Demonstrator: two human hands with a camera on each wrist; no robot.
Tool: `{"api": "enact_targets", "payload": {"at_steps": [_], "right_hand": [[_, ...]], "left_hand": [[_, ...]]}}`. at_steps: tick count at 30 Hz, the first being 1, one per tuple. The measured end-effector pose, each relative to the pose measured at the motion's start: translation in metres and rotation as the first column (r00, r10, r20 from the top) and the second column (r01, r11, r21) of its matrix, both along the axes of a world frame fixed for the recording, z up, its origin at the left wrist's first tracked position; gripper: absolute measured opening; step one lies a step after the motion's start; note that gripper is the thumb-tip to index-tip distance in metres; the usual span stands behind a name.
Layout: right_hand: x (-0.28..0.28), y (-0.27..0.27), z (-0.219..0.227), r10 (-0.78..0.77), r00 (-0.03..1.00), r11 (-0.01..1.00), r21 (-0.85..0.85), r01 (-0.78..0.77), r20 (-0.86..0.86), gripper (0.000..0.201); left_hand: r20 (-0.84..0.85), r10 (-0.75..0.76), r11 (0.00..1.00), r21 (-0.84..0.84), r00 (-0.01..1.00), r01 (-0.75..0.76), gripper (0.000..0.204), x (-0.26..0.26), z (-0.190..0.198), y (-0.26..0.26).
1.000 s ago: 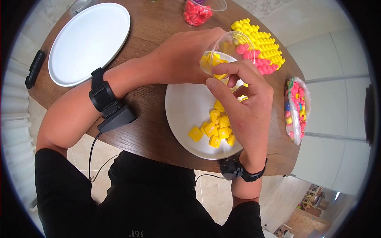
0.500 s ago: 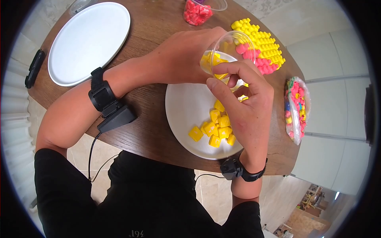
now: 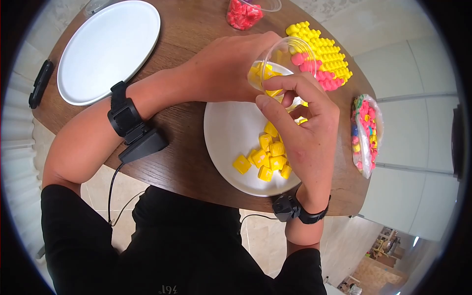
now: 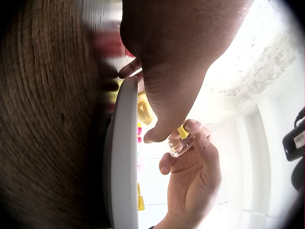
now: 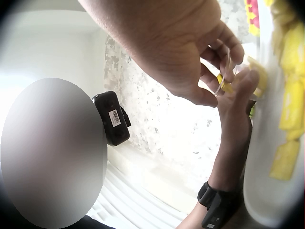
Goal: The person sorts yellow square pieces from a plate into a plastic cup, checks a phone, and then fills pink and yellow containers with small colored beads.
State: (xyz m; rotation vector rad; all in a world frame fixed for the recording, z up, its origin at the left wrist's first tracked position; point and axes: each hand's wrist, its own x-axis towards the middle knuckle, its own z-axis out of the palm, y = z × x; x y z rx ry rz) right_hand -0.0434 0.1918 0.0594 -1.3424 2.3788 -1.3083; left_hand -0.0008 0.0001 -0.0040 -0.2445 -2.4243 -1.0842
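Observation:
My left hand (image 3: pixel 231 64) comes across from the left and grips a clear plastic cup (image 3: pixel 290 45), its fingers mostly hidden behind it. Yellow wrapped candies (image 3: pixel 260 73) lie inside the tilted cup. At the rim, my right hand (image 3: pixel 307 120) has its thumb outside and curled fingers reaching over into the mouth. A yellow candy (image 5: pixel 225 85) shows among those fingers in the right wrist view; I cannot tell if they pinch it. Under both hands is a white plate (image 3: pixel 221 142) with a pile of yellow candies (image 3: pixel 268 157).
Another white plate (image 3: pixel 108 51) lies at the back left beside a black object (image 3: pixel 41 83). A cup of red wrapped candies (image 3: pixel 244 17) stands at the back. Knobbly yellow and pink pieces (image 3: pixel 322 54) sit behind my right hand. A bag of colourful pieces (image 3: pixel 365 135) rests near the right edge.

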Motion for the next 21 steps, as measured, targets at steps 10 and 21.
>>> {"api": "enact_targets", "payload": {"at_steps": [10,21], "right_hand": [[0.0003,-0.0010,-0.0009,-0.001,0.999,0.999,-0.037,0.003,0.033,0.017],[0.0008,-0.0016,0.0003,-0.007,0.999,1.000,-0.022,0.008,0.045,0.016]], "left_hand": [[-0.028,-0.004,1.000,0.021,1.000,0.004,0.070,0.0001,0.0001,0.0004],[-0.076,0.021,0.999,-0.038,0.997,-0.024,0.074,-0.0012,-0.0060,-0.0012]]}}
